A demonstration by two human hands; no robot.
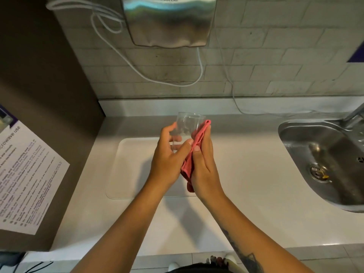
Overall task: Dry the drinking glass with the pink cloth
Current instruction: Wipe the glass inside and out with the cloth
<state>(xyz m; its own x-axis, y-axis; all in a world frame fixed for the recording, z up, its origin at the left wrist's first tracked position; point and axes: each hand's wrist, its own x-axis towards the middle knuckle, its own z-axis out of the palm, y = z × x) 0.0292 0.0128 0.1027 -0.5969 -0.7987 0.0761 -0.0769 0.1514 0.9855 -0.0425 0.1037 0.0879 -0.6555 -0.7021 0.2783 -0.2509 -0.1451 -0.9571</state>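
Observation:
A clear drinking glass (187, 127) is held upright above the counter, its rim towards the wall. My left hand (167, 160) wraps around the glass's left side and base. My right hand (204, 166) presses a folded pink cloth (194, 152) flat against the glass's right side, and the cloth's lower end hangs down between my two palms. The lower part of the glass is hidden behind my fingers.
A white tray (130, 166) lies on the pale counter (246, 203) under my hands. A steel sink (323, 164) with a tap (354, 113) sits at the right. A steel hand dryer (169, 20) with a white cable hangs on the tiled wall. A brown cabinet with a paper notice (25, 174) stands at the left.

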